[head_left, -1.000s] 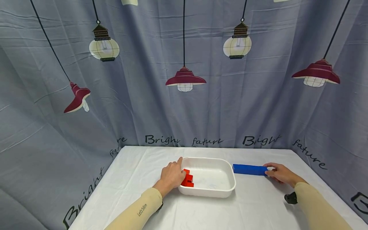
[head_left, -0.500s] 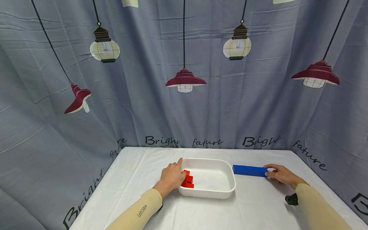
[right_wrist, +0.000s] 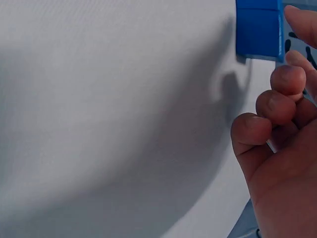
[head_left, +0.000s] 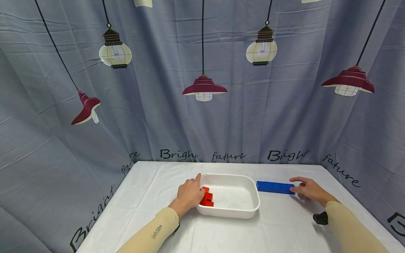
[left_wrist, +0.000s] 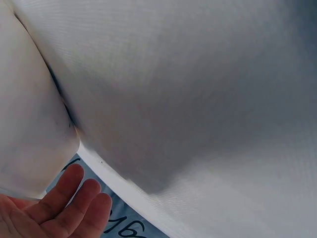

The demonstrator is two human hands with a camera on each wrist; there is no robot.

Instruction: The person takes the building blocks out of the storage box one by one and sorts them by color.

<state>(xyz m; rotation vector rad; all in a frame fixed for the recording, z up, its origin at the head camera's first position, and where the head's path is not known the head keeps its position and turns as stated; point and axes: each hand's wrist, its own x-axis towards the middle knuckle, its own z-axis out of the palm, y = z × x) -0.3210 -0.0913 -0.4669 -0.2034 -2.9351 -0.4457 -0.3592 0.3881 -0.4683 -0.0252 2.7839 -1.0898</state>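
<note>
My left hand (head_left: 188, 195) grips the left wall of a white plastic tub (head_left: 226, 212), thumb over the rim and index finger along the far left corner. In the left wrist view, several fingers (left_wrist: 94, 208) lie outside the tub wall. Red blocks (head_left: 207, 199) sit inside the tub against its left side, partly hidden by the hand. A long blue row of joined blocks (head_left: 274, 187) lies on the table just right of the tub. My right hand (head_left: 308, 190) is at its right end, index finger raised and thumb close to the end; the other fingers (right_wrist: 251, 130) are loosely curled.
A white cloth covers the table (head_left: 221, 233). Behind it hangs a grey-blue curtain (head_left: 158, 116) printed with lamps and lettering. The tub's right rim stands close to the left end of the blue row.
The right hand has loosened its pinch on the blue row's end, and its index finger has lifted away. The left hand, tub and red blocks keep their places.
</note>
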